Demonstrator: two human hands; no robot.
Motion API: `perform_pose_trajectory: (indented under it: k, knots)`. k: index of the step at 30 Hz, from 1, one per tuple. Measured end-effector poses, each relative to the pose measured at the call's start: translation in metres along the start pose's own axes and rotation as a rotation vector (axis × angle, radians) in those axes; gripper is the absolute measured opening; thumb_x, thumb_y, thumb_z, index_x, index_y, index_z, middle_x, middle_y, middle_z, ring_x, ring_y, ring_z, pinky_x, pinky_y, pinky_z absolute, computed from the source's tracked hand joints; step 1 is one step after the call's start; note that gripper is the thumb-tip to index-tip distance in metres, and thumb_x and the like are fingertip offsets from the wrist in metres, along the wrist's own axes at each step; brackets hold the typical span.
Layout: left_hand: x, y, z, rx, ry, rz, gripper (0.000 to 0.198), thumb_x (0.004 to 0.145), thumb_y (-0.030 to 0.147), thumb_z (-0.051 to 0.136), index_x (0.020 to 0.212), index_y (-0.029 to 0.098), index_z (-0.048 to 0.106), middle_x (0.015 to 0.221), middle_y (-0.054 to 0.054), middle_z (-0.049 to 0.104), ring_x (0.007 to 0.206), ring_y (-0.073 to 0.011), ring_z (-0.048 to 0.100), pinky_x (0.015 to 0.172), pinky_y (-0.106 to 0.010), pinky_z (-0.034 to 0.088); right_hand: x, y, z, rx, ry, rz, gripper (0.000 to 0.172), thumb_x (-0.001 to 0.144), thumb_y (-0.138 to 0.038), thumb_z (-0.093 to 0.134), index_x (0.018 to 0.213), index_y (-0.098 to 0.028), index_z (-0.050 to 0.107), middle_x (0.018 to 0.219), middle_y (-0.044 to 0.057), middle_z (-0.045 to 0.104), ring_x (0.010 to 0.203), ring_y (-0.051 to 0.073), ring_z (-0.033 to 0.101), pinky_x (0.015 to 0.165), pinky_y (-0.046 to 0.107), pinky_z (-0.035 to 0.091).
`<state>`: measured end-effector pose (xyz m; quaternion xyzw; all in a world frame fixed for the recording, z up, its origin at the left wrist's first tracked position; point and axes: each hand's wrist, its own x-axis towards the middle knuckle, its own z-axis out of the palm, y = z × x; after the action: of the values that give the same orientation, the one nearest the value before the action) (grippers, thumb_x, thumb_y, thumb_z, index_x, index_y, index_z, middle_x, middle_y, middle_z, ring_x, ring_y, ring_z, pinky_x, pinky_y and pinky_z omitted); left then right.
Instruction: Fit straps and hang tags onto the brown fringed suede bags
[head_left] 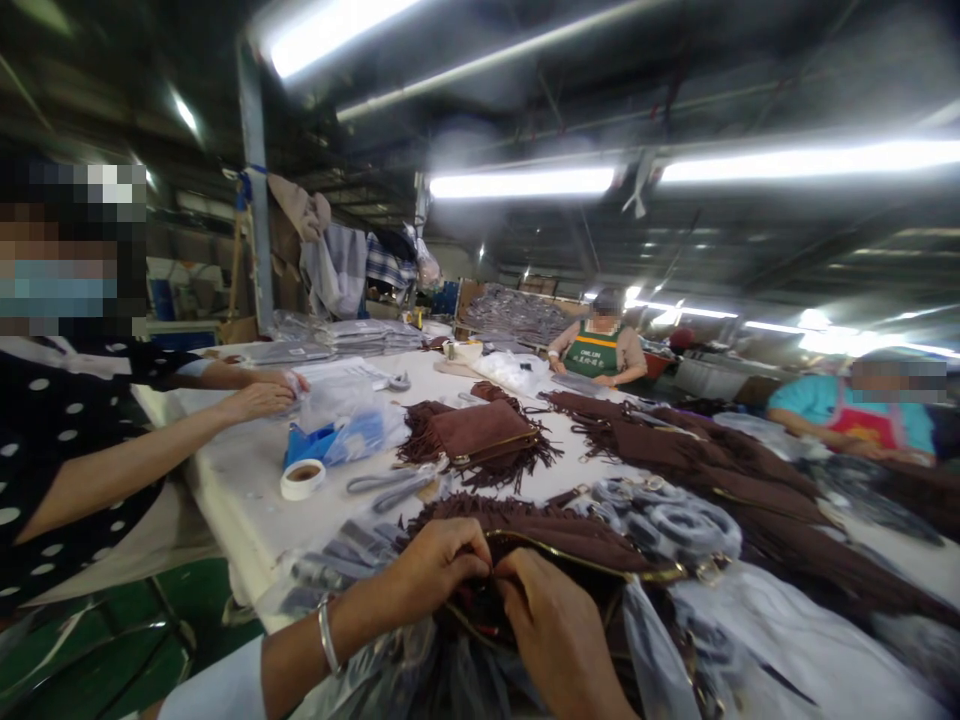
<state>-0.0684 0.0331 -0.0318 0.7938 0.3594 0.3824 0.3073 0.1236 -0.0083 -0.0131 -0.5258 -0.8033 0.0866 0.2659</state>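
A brown fringed bag (570, 535) lies in front of me, its gold zipper undone and its mouth gaping. At that opening my left hand (446, 555), with a silver bangle on the wrist, has its fingers pinched together. Close beside it, my right hand (551, 620) reaches over the near edge of the bag with bent, closed fingers. Whatever the fingertips hold is hidden or too small to name. Wrapped straps (679, 525) in clear plastic lie against the bag's right side, and plastic-wrapped pieces (337, 560) are at its left.
Another fringed bag (480, 435) sits farther up the white table (247, 500). Near it are a tape roll (303, 480) and grey straps (397, 485). Brown bags (697, 460) pile up at right. A co-worker's hands (262, 395) handle plastic at left; two other people sit across the table.
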Motion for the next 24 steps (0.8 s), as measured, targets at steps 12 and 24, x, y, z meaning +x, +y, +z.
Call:
perform_pose_trajectory:
  k: [12, 24]
  knots:
    - [0.005, 0.019, -0.005, 0.125, -0.064, -0.015, 0.013, 0.098, 0.029, 0.043, 0.089, 0.022, 0.047, 0.076, 0.005, 0.053, 0.071, -0.0132, 0.049, 0.066, -0.025, 0.033, -0.029, 0.016, -0.047, 0.196, 0.292, 0.062, 0.021, 0.094, -0.042, 0.050, 0.089, -0.025, 0.062, 0.080, -0.001, 0.067, 0.072, 0.016, 0.062, 0.067, 0.024, 0.045]
    - [0.006, 0.037, -0.011, -0.091, -0.104, -0.045, 0.029, 0.100, 0.044, 0.035, 0.087, 0.021, 0.047, 0.095, -0.001, 0.058, 0.087, -0.0175, 0.052, 0.078, -0.028, 0.039, -0.012, 0.009, -0.051, 0.736, 0.275, 0.134, 0.024, 0.095, -0.041, 0.050, 0.097, -0.021, 0.063, 0.077, 0.001, 0.072, 0.064, 0.013, 0.066, 0.062, 0.023, 0.053]
